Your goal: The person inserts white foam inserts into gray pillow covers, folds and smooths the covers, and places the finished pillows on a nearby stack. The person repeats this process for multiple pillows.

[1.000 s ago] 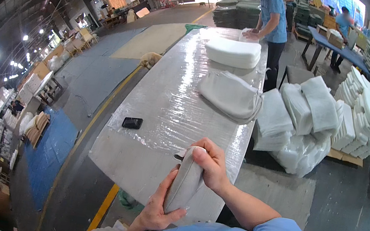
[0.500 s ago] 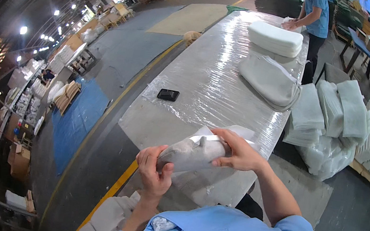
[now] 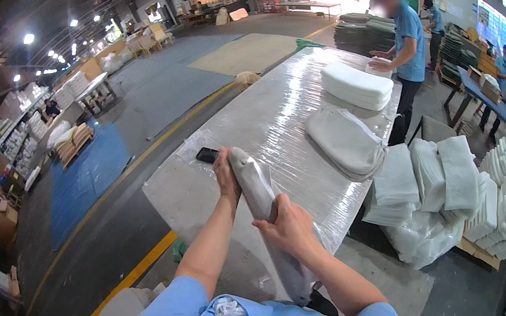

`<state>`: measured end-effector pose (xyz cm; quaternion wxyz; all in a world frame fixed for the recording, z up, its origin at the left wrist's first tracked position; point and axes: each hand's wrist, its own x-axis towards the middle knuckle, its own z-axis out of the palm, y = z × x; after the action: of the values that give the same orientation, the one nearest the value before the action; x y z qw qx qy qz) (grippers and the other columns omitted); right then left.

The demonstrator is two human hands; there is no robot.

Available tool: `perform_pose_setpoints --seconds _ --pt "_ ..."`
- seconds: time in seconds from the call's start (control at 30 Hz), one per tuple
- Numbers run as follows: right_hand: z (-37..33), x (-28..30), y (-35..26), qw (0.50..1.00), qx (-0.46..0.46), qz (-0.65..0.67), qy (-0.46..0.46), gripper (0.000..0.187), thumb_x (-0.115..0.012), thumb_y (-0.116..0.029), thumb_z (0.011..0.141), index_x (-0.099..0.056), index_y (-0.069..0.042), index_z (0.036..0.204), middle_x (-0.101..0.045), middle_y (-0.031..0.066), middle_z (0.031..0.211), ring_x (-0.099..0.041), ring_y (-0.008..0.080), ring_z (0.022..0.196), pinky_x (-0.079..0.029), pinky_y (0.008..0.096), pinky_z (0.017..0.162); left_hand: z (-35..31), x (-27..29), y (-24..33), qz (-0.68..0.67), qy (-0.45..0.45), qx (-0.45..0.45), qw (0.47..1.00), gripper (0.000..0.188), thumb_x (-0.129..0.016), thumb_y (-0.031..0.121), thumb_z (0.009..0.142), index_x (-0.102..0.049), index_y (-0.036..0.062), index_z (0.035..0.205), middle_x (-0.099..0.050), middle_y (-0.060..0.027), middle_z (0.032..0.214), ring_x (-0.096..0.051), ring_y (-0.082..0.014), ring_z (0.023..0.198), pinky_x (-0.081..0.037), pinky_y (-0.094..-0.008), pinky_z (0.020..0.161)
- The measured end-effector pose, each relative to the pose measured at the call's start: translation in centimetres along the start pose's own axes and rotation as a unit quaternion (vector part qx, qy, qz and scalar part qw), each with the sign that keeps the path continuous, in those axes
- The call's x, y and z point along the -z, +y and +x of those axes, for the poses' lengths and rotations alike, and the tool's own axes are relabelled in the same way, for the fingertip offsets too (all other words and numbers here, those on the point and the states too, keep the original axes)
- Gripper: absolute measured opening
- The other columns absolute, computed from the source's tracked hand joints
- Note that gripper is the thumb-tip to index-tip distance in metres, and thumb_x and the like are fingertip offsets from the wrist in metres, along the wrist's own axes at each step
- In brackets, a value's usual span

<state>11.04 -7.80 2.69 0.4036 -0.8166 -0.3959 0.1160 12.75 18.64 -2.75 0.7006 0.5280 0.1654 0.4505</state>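
Observation:
I hold a grey fabric-covered cushion on edge, slanting from the near end of the table up toward the far left. My left hand grips its far end, fingers on the outer side. Around its middle, my right hand is closed with the thumb across the near face. The cushion's lower end reaches down to my shirt, partly behind my right forearm. Under it lies the film-covered table. A black phone rests on that film just left of my left hand.
Grey fabric covers lie on the table's right side, with white foam pads stacked beyond. A co-worker stands at the far end, hands on a white piece. More white pads are piled right of the table.
The cushion has swung from lying crosswise to a steep slant, edge up. My left hand moved up and away to its far end; my right hand shifted down to its middle. The view has tilted up.

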Motion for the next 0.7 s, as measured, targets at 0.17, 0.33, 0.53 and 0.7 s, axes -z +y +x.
perform_pose_setpoints --seconds 0.17,0.33,0.53,0.7 --pt "1.6 -3.1 6.8 0.986 -0.14 0.09 0.012 0.049 -0.07 -0.041 0.097 -0.062 0.003 0.118 -0.074 0.0257 0.102 -0.072 0.0417 0.1 -0.054 0.0482 0.088 -2.2 -4.0 -9.6 -0.033 -0.038 0.26 0.964 0.059 -0.045 0.059 0.109 -0.067 0.0061 0.126 -0.067 -0.0072 0.117 -0.062 -0.0175 0.108 -0.051 -0.0342 0.095" --pt "1.5 -5.9 12.1 0.974 -0.131 0.179 0.047 0.035 -0.06 -0.027 0.102 -0.069 -0.005 0.128 -0.076 0.0228 0.109 -0.073 0.0413 0.101 -0.054 0.0468 0.093 -6.4 -3.4 -10.2 0.082 -0.157 0.206 0.963 0.074 -0.058 0.051 0.105 -0.043 0.0011 0.158 -0.053 -0.0139 0.153 -0.048 -0.0235 0.143 -0.038 -0.0359 0.118" --pt "7.4 -4.4 15.6 0.97 -0.097 0.168 0.144 0.039 -0.069 -0.021 0.094 -0.069 -0.007 0.13 -0.073 0.0192 0.119 -0.073 0.0333 0.101 -0.057 0.0417 0.086 -9.4 -4.7 -7.5 0.176 -0.213 0.145 0.95 0.069 -0.066 0.012 0.092 -0.044 -0.0024 0.157 -0.053 -0.018 0.154 -0.05 -0.0272 0.143 -0.041 -0.0382 0.117" --pt "14.6 -4.5 15.2 0.972 -0.056 0.204 0.103 0.047 -0.071 -0.021 0.091 -0.067 -0.006 0.135 -0.07 0.0176 0.128 -0.073 0.0309 0.104 -0.057 0.0388 0.09 -6.2 -3.1 -8.1 0.349 -0.162 0.039 0.922 0.06 -0.06 0.011 0.092 -0.052 -0.0009 0.15 -0.062 -0.0249 0.143 -0.061 -0.0338 0.133 -0.047 -0.0399 0.111"
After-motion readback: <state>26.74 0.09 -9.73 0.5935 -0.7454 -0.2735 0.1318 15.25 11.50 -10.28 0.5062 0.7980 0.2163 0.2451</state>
